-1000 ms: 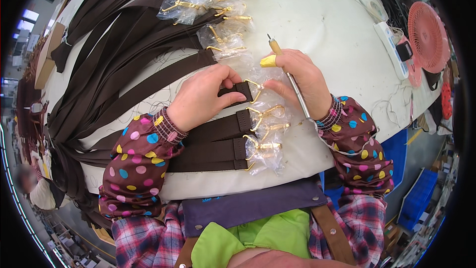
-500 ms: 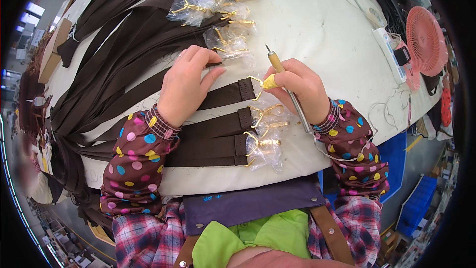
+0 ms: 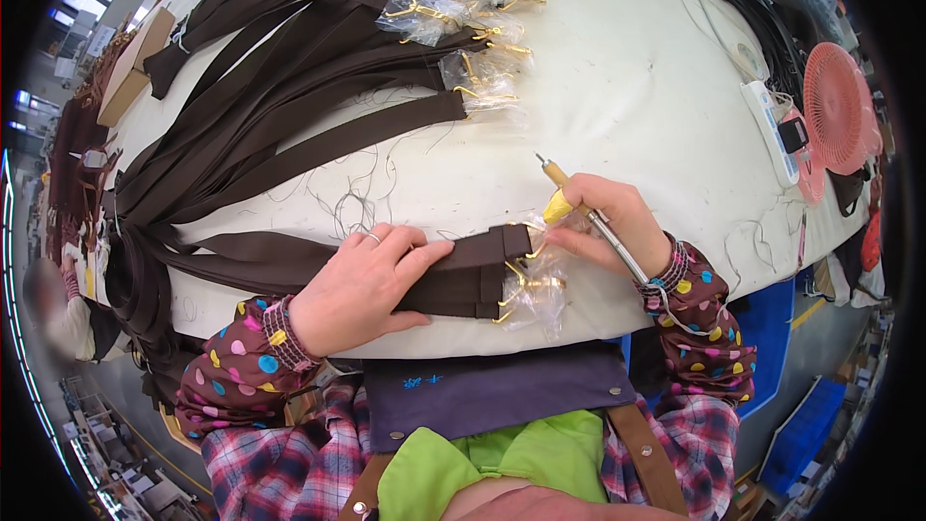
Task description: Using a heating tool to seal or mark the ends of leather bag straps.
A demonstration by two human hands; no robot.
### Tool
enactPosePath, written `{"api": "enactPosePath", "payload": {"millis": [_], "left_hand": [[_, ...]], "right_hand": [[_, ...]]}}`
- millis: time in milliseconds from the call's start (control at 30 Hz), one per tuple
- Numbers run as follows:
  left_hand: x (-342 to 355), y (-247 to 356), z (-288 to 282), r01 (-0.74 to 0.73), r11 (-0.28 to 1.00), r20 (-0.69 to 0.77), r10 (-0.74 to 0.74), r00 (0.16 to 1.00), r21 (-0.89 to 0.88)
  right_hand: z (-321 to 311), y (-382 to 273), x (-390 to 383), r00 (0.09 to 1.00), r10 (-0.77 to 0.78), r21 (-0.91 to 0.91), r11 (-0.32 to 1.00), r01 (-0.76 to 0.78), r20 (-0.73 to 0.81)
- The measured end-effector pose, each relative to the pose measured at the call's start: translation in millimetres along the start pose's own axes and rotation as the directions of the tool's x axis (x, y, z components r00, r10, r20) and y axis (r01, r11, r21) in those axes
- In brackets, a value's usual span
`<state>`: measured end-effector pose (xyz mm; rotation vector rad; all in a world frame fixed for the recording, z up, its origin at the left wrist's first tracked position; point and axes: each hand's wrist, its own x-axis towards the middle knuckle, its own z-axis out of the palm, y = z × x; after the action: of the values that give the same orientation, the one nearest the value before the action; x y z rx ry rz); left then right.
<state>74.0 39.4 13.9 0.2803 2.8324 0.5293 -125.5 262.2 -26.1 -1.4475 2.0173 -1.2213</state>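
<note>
My left hand [image 3: 371, 280] lies across dark brown webbing straps [image 3: 463, 253] near the table's front edge, thumb and fingers spread apart over them. Their folded, stitched ends carry gold metal clasps [image 3: 533, 282] in clear plastic wrap. In my right hand [image 3: 617, 222] is a soldering iron [image 3: 610, 237], a slim corded tool with a wooden collar, its thin tip pointing up and left. A yellow wrap covers one right fingertip. The right thumb and fingertips are beside the nearest strap's clasp; whether they touch it is hard to tell.
More brown straps [image 3: 328, 63] with plastic-wrapped gold clasps [image 3: 424, 14] spread over the far left of the white table [image 3: 617, 125]. Loose threads lie between. A pink fan [image 3: 837, 96] and white power strip [image 3: 770, 130] are at right, a cardboard box [image 3: 137, 68] at left.
A strap has come nearer, onto the front group. My left hand has moved nearer and now lies on it. My right hand, still holding the soldering iron, has moved nearer and slightly right.
</note>
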Motion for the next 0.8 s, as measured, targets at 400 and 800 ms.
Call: {"api": "enactPosePath", "payload": {"millis": [400, 800], "left_hand": [[64, -85, -26, 0.091, 0.974, -0.436, 0.009, 0.9, 0.209], [56, -61, 4, 0.097, 0.792, -0.187, -0.258, 0.948, -0.603]], "right_hand": [[-4, -11, 5, 0.984, -0.159, -0.066, 0.986, 0.154, -0.074], [13, 0, 70, 0.883, -0.434, -0.348, 0.867, 0.356, -0.18]]}}
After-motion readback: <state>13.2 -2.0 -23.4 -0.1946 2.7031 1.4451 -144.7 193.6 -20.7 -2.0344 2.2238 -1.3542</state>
